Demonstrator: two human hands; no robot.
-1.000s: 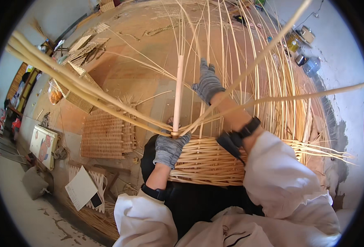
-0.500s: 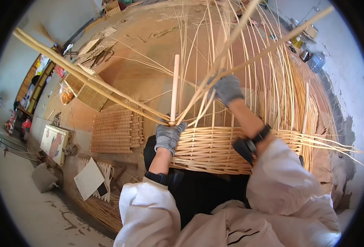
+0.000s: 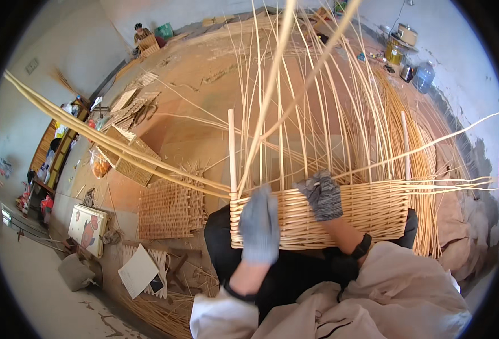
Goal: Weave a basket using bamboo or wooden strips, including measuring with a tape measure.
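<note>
A woven wicker panel stands across my lap, its weave dense and pale. Thin upright willow rods rise from its top edge, with a thicker peeled stick at the left end and another near the right. My right hand, in a grey knit glove, is closed at the top edge on a willow rod that slants up to the right. In front of the panel's left part, my gloved left hand is smeared by motion; its fingers cannot be made out. Long rods stretch from the left corner.
Beside my left knee lies a finished-looking woven mat. A bundle of loose rods lies on the right. Farther off are a wicker box, a water jug and a seated person at the back wall.
My right hand has come down and nearer to the panel's top edge. My left hand has left the left corner and moved down over the panel's face. The view has shifted slightly.
</note>
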